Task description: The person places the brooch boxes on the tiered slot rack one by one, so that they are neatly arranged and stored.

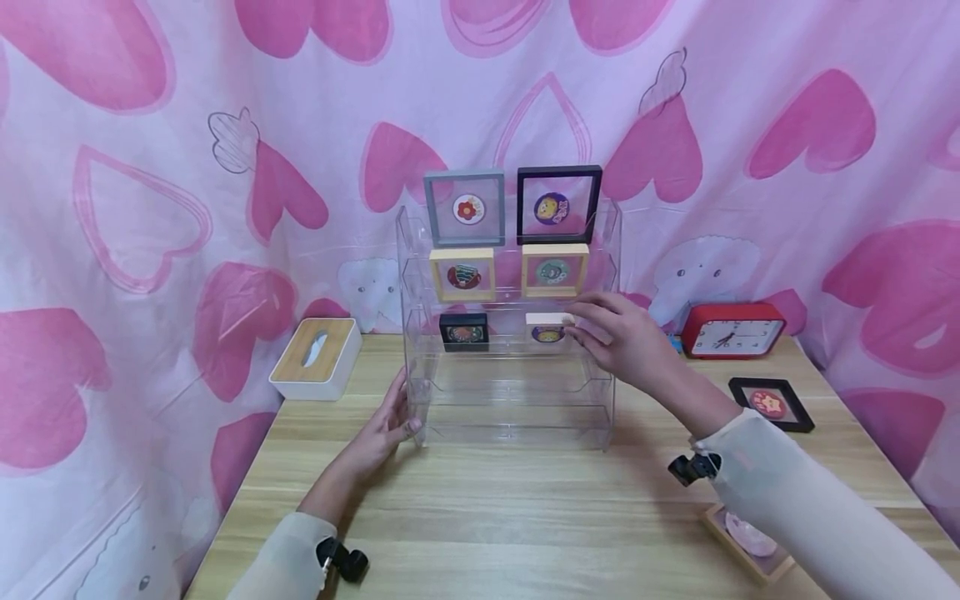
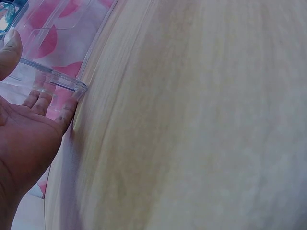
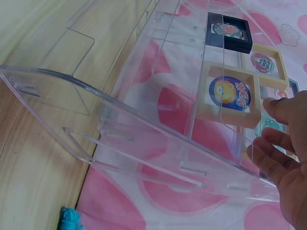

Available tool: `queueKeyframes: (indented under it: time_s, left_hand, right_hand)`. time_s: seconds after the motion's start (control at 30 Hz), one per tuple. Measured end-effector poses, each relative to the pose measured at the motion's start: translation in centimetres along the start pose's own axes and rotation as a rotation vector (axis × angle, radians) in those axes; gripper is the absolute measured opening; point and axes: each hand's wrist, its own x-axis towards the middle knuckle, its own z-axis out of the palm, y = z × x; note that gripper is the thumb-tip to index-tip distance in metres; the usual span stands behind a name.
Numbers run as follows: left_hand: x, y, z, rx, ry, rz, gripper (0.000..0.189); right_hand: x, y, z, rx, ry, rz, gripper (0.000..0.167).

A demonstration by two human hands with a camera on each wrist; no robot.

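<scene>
A clear acrylic tiered display stand (image 1: 510, 433) stands upright on the table. My left hand (image 1: 386, 425) holds its lower left edge, with the thumb at the front and the fingers along the outer side, seen through the plastic in the left wrist view. My right hand (image 1: 618, 342) is at the right edge of a small cream picture frame (image 3: 205, 105) with a blue-and-yellow round badge, standing on the third tier. In the right wrist view, the thumb is close to the frame's upper corner and the other fingers spread apart, not wrapped round it. A small black frame (image 1: 463, 332) shares that tier.
Higher tiers carry a grey frame (image 1: 429, 200), a black frame (image 1: 521, 204) and two wooden ones. At left stands a tissue box (image 1: 330, 379). Rightward are a red clock (image 1: 697, 321), a black frame (image 1: 801, 412) lying flat and a wooden frame (image 1: 731, 542) partly behind my sleeve.
</scene>
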Motion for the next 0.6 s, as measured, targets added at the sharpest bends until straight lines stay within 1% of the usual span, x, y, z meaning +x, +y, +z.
queueKeyframes:
  time_s: [0.17, 0.33, 0.43, 0.53, 0.6]
  left_hand:
    - [0.0, -0.1, 0.0, -0.015, 0.012, -0.020, 0.095]
    - [0.1, -0.3, -0.1, -0.014, 0.006, -0.017, 0.095]
    - [0.1, -0.3, -0.1, -0.005, -0.001, -0.007, 0.095]
    - [0.1, -0.3, -0.1, -0.001, -0.003, -0.003, 0.095]
    - [0.1, -0.3, -0.1, 0.001, -0.002, -0.002, 0.095]
  right_hand:
    - [-0.5, 0.1, -1.1, 0.031, 0.014, 0.042, 0.044]
    - [-1.2, 0.7, -2.1, 0.042, 0.058, 0.024, 0.044]
    - [-1.8, 1.3, -2.7, 0.052, 0.082, 0.006, 0.049]
    - [-2.5, 2.0, -3.4, 0.053, 0.102, 0.016, 0.052]
    - [-3.2, 2.6, -3.8, 0.042, 0.104, 0.035, 0.050]
